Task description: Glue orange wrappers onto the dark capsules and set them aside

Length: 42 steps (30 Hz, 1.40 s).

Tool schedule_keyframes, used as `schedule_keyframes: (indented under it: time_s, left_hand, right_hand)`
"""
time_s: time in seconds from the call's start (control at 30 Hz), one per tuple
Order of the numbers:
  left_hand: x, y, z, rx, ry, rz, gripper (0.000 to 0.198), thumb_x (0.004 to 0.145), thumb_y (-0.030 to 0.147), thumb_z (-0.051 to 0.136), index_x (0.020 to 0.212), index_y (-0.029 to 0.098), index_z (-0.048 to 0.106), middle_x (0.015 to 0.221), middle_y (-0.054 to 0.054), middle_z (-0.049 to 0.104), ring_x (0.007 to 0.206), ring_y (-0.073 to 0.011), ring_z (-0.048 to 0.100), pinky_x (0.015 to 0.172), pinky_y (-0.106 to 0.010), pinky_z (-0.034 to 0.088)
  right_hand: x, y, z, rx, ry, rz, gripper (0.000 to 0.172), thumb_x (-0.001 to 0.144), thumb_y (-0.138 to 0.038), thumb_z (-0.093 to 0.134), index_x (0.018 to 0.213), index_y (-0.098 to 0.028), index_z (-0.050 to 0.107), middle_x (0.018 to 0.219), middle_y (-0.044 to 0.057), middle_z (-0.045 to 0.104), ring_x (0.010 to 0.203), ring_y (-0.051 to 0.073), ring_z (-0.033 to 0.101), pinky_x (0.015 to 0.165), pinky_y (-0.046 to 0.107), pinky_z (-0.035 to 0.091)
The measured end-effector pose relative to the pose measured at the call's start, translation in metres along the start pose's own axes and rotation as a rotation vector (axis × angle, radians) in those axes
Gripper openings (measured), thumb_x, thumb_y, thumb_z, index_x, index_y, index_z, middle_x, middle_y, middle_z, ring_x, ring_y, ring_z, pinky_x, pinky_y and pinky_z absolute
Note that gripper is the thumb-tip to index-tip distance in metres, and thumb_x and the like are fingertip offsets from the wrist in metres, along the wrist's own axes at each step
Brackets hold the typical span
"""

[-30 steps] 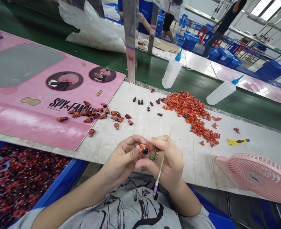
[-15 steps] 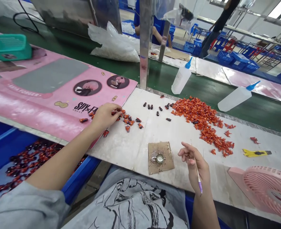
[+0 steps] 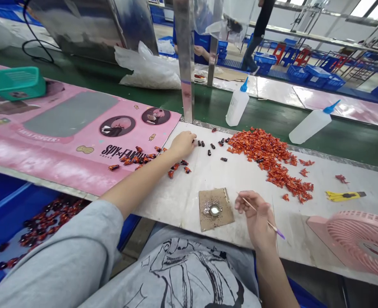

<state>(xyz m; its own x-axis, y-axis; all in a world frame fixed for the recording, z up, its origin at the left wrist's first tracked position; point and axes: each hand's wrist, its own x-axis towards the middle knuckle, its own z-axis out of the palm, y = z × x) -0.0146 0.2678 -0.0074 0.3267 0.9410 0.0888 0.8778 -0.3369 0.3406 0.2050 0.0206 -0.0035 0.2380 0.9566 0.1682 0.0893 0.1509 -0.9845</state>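
Observation:
My left hand [image 3: 184, 145] reaches across to the upper part of the white board, its fingertips pinched at a small dark piece [image 3: 195, 143]. More small dark pieces [image 3: 209, 152] lie scattered just right of it. Below my left forearm are several orange-and-black pieces [image 3: 137, 160], spread over the pink mat and the board. My right hand [image 3: 256, 218] holds a thin stick with a purple end [image 3: 279, 232], slanting across the fingers. Left of that hand lies a cardboard square [image 3: 222, 216] with a small round cap [image 3: 214, 210] of shiny liquid and wet spots around it.
A heap of orange pieces [image 3: 262, 147] covers the board's right side. Two white bottles [image 3: 237, 107] with blue nozzles, a yellow cutter [image 3: 344, 196] and a pink fan [image 3: 362, 246] are nearby. A metal post [image 3: 186, 64] rises behind. A blue bin [image 3: 3, 201] sits lower left.
My left hand has moved right and away from me, from the orange-and-black pieces to the dark ones. The stick in my right hand has turned flatter.

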Motion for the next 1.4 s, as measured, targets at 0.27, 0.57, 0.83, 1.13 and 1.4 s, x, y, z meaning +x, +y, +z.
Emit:
schedule_keyframes:
  time_s: [0.27, 0.57, 0.83, 1.13, 1.4]
  left_hand:
    - [-0.021, 0.006, -0.017, -0.149, 0.158, -0.052, 0.02, 0.096, 0.015, 0.057, 0.109, 0.016, 0.073, 0.115, -0.013, 0.071, 0.114, -0.0295, 0.066, 0.102, -0.048, 0.053]
    - [-0.161, 0.033, -0.017, -1.129, 0.464, -0.193, 0.012, 0.072, 0.023, 0.084, 0.083, 0.025, 0.079, 0.082, -0.001, 0.077, 0.079, -0.0191, 0.073, 0.08, -0.036, 0.062]
    - [-0.199, 0.058, -0.007, -1.568, 0.264, -0.422, 0.028, 0.054, 0.03, 0.099, 0.078, 0.026, 0.085, 0.078, 0.0, 0.082, 0.071, -0.014, 0.076, 0.069, -0.023, 0.064]
    - [-0.213, 0.074, -0.015, -1.699, 0.069, -0.52, 0.032, 0.046, 0.031, 0.103, 0.072, 0.025, 0.084, 0.071, -0.001, 0.08, 0.057, -0.0133, 0.073, 0.056, -0.021, 0.062]
    - [-0.221, 0.088, 0.0, -1.707, 0.012, -0.523, 0.032, 0.05, 0.031, 0.101, 0.074, 0.022, 0.083, 0.068, -0.001, 0.08, 0.055, -0.0141, 0.072, 0.059, -0.024, 0.064]
  right_hand:
    - [-0.012, 0.011, 0.021, -0.115, -0.042, 0.044, 0.03, 0.088, -0.049, 0.071, 0.082, -0.02, 0.077, 0.078, 0.006, 0.078, 0.069, 0.019, 0.071, 0.064, 0.03, 0.056]
    - [-0.02, 0.021, 0.03, -0.301, -0.086, -0.118, 0.026, 0.093, -0.039, 0.062, 0.073, -0.024, 0.067, 0.073, 0.006, 0.07, 0.073, 0.022, 0.066, 0.071, 0.036, 0.055]
    - [-0.02, 0.016, 0.032, -0.4, -0.078, -0.073, 0.029, 0.098, -0.032, 0.055, 0.073, -0.021, 0.066, 0.063, 0.001, 0.067, 0.054, 0.015, 0.061, 0.051, 0.026, 0.046]
    - [-0.022, 0.011, 0.04, -0.394, -0.065, -0.03, 0.034, 0.096, -0.041, 0.058, 0.069, -0.021, 0.065, 0.058, 0.001, 0.065, 0.053, 0.015, 0.06, 0.052, 0.027, 0.048]
    - [-0.019, -0.017, 0.055, -0.129, 0.105, 0.029, 0.047, 0.093, -0.06, 0.061, 0.071, -0.02, 0.068, 0.056, 0.0, 0.064, 0.053, 0.014, 0.06, 0.053, 0.026, 0.051]
